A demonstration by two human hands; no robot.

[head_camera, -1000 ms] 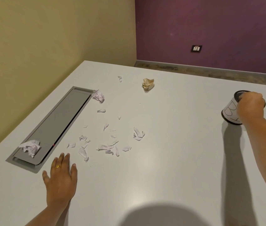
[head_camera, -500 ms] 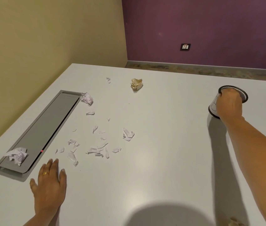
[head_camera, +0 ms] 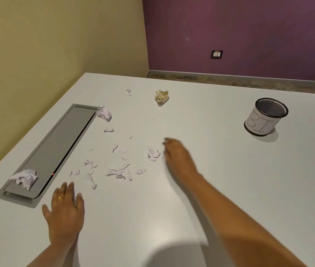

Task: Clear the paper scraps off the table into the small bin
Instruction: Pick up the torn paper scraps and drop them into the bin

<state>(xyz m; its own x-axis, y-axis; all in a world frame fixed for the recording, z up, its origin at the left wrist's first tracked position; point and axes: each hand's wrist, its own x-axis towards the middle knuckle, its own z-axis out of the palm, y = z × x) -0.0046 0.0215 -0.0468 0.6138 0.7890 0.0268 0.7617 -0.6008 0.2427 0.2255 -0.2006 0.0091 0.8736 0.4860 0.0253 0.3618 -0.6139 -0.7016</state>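
Right hand: the right hand (head_camera: 176, 153) is blurred, low over the bench (head_camera: 210, 189), fingers loosely spread and holding nothing; whether it touches the surface cannot be told.
Left hand: the left hand (head_camera: 65, 212) lies flat, palm down, fingers apart, empty, with a ring (head_camera: 59, 198) on one finger.
Nearest scrap: a folded white scrap (head_camera: 153, 154) lies just left of the right fingertips, apart from them by a narrow gap.
Scraps: the main scatter of torn scraps (head_camera: 118, 168) lies between the two hands, nearer the left; most slivers run long and thin, pointing in mixed directions, many slanting up to the right.
Wads: one white wad (head_camera: 105, 113) sits at the far corner of the grey panel (head_camera: 56, 149); another wad (head_camera: 25, 178) rests on the panel's near end, just left of the left hand.
Tan wad: a tan wad (head_camera: 161, 97) sits farther back, well apart from both hands.
Bin: the bin (head_camera: 264, 116) stands upright with a slight lean, mouth up, at far right, well apart from the right hand and all scraps.
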